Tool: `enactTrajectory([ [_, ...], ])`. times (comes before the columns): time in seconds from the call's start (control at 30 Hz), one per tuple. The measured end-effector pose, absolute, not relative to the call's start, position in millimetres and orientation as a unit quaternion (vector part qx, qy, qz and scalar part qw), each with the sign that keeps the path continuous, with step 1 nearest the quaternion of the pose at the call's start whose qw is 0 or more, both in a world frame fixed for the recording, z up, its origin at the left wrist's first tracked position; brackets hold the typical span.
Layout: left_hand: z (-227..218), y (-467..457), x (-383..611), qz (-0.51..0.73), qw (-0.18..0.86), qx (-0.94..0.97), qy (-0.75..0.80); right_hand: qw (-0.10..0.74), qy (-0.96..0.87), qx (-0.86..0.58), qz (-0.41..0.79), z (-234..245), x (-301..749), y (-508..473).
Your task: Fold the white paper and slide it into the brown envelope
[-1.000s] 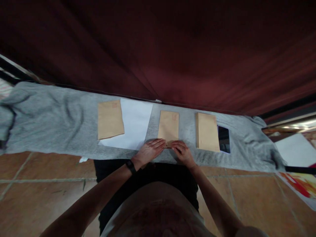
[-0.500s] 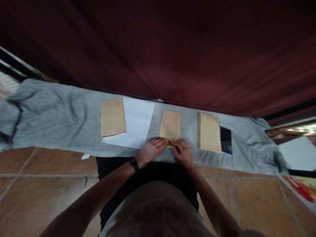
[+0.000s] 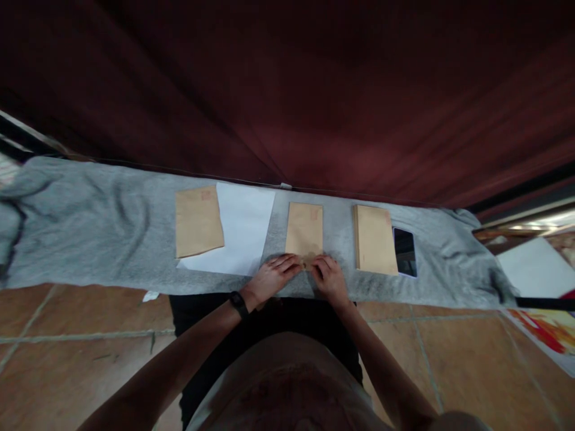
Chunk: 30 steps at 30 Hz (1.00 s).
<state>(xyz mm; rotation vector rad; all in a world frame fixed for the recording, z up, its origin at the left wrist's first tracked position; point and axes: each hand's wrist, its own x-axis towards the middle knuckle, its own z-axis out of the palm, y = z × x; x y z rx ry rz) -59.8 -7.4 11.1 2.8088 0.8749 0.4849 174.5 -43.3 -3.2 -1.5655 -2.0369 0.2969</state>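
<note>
A brown envelope (image 3: 304, 228) lies flat on the grey cloth (image 3: 90, 221) straight ahead of me. My left hand (image 3: 271, 276) and my right hand (image 3: 330, 276) meet at its near end, fingertips curled and pinching the flap edge. A black band sits on my left wrist. Left of it, a second brown envelope (image 3: 198, 220) rests partly on a white sheet of paper (image 3: 242, 230). To the right lies a stack of brown envelopes (image 3: 374, 239).
A dark phone (image 3: 405, 252) lies beside the envelope stack. A dark red curtain (image 3: 314, 96) hangs behind the cloth. Orange-brown floor tiles (image 3: 67, 347) are below. White paper (image 3: 534, 269) and a colourful printed sheet (image 3: 548, 329) sit at the far right.
Both hands stay at the near end of the middle envelope; the fingertips have drawn closer together over its edge. The view has shifted slightly.
</note>
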Motion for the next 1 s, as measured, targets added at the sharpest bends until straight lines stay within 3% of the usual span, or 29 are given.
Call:
enactTrajectory([
  [0.23,8,-7,-60,0.169,0.099,0.934,0.298,0.306,-0.755,-0.570,0.109,2,140,-66],
  [0.5,11,-10,-62,0.156,0.122,0.931,0.307,0.210,-0.788,-0.574,0.078,1,125,-93],
  [0.73,8,-17,-64,0.196,0.107,0.920,0.322,0.190,-0.778,-0.597,0.054,-1,155,-95],
  [1.0,10,-31,-72,0.159,0.046,0.915,0.367,0.185,-0.763,-0.618,0.030,-3,164,-101],
])
